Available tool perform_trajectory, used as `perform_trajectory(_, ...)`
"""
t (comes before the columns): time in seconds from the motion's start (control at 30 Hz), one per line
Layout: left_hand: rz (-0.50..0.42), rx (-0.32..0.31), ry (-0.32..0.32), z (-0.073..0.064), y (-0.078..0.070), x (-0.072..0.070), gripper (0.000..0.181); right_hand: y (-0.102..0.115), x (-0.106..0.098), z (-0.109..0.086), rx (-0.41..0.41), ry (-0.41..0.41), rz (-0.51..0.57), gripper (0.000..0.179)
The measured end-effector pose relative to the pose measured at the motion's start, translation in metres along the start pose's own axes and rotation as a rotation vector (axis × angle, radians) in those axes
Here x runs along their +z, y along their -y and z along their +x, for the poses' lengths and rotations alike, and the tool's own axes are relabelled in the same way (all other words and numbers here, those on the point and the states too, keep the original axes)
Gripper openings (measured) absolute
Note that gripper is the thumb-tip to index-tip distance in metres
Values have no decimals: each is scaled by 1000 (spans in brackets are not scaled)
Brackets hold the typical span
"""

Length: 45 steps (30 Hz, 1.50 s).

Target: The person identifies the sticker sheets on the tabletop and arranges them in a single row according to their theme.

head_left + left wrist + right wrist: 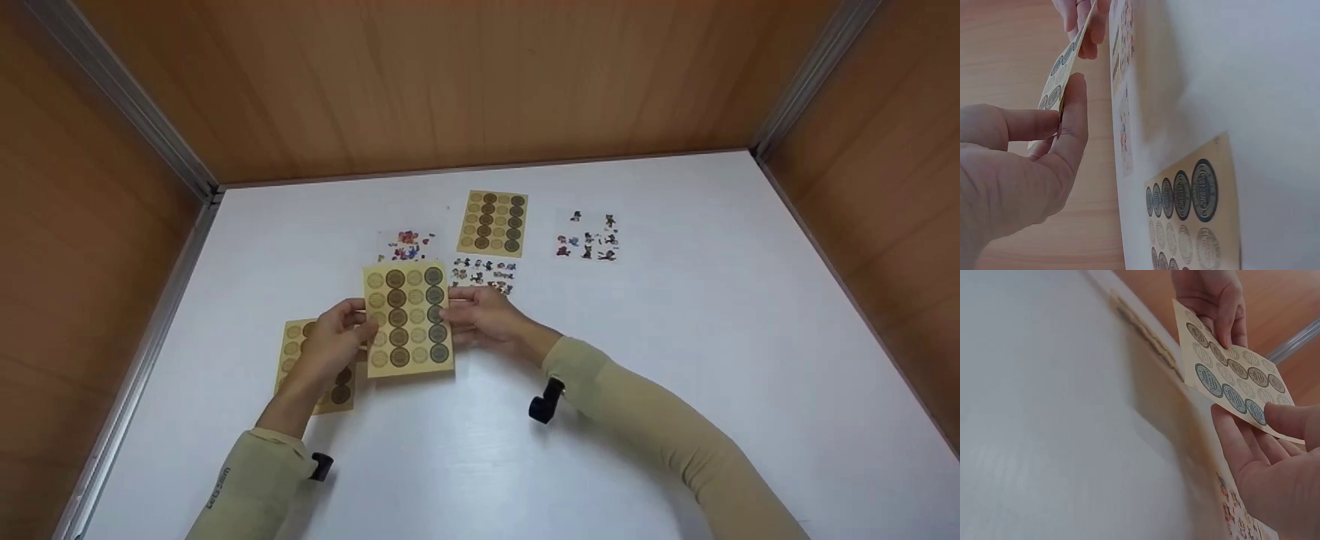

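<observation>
Between my two hands a tan sticker sheet with rows of round seal stickers is held up off the table. My left hand pinches its left edge, thumb on the printed face and fingers behind. On the opposite edge my right hand grips it the same way, its thumb over a dark seal. The right wrist view shows the sheet tilted, with both thumbs on its front. Below my left forearm lies another tan seal sheet, partly covered by the arm; its seals also show in the left wrist view.
A third tan seal sheet lies farther back. Clear sheets with small colourful figures lie around it: one at the left, one in the middle, one at the right. Wooden panels wall the white table.
</observation>
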State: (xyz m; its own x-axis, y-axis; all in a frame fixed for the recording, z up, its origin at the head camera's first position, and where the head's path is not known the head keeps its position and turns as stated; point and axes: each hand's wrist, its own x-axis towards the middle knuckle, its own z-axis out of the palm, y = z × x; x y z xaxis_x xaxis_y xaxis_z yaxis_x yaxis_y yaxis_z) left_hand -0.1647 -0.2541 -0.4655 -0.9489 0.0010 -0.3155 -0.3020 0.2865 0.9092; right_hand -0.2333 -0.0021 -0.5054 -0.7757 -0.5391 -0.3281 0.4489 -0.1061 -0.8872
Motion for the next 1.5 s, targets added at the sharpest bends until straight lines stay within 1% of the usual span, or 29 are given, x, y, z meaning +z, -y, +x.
perform_trajectory(0.13,59,-19,12,1,11,4,40,-5,-3,1,24,-6,17,49)
perform_trajectory(0.27,119,-22,13,4,18,8,40,-7,-6,4,39,-18,-3,46)
perform_trajectory(0.47,187,-24,0,9,21,10,43,-11,-7,7,67,-39,-38,37)
perform_trajectory(0.63,213,-29,-6,7,22,10,43,-14,-5,8,61,-21,-56,38)
perform_trajectory(0.77,218,-24,3,3,24,10,40,-15,-3,7,6,11,-113,47)
perform_trajectory(0.9,263,-17,-6,-2,26,11,38,-16,-1,7,-43,14,-178,65)
perform_trajectory(1.0,313,-10,-27,-3,28,12,37,-17,1,7,-68,7,-217,73)
perform_trajectory(1.13,387,11,-42,-4,28,13,42,-17,4,6,-113,4,-309,71)
perform_trajectory(1.23,450,26,-50,-5,29,13,47,-17,5,3,-162,10,-429,69)
perform_trajectory(1.37,503,30,-49,-6,30,14,52,-17,6,0,-226,18,-586,70)
perform_trajectory(1.43,518,33,-47,-6,29,15,51,-16,7,0,-249,28,-654,70)
perform_trajectory(1.5,533,37,-45,-5,29,17,41,-15,7,-2,-276,36,-735,71)
